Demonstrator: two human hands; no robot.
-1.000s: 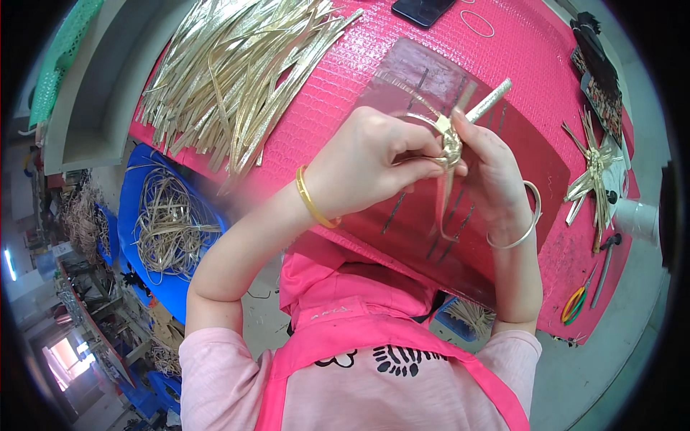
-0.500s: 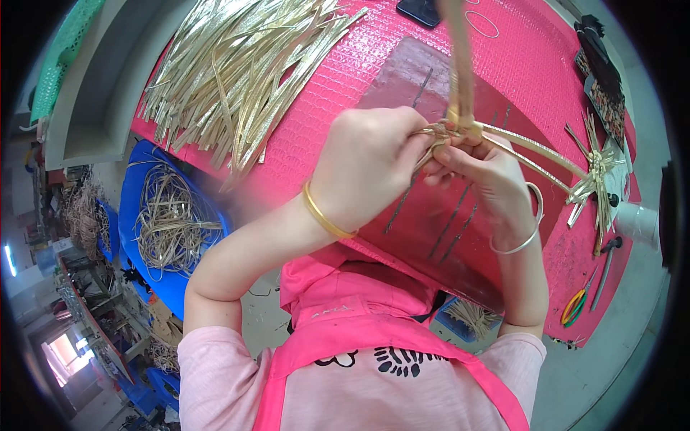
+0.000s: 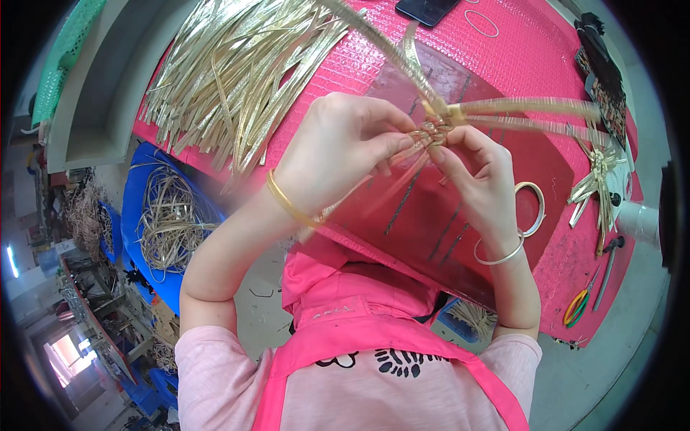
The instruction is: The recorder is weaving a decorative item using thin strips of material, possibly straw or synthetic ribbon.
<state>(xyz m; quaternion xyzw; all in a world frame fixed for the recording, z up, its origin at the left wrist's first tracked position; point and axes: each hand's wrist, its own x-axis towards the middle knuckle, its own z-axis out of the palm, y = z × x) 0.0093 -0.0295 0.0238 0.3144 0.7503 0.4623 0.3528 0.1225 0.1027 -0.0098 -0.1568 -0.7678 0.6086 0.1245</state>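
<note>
Between my two hands is a small woven piece of gold strips (image 3: 433,130), held above a dark red board (image 3: 496,215) with dark lines on it. My left hand (image 3: 352,140) pinches strips at the piece's left side. At its right edge my right hand (image 3: 478,169) grips the weave with thumb and fingers. Long loose strips fan out from the piece: one toward the upper left, two to the right, others down beside my left wrist. Some strip ends are smeared by motion.
A big pile of gold strips (image 3: 237,79) covers the table's far left. At right lie a star-shaped strip bundle (image 3: 598,172), scissors (image 3: 577,309) and a hammer-like tool (image 3: 608,276). A tape roll (image 3: 540,208) sits by my right wrist, a phone (image 3: 428,10) far off, a blue bin (image 3: 136,208) left.
The woven piece has shifted slightly left and its upright strip now leans to the upper left. My left hand has moved left, and strips now trail below it. My right hand has turned a little.
</note>
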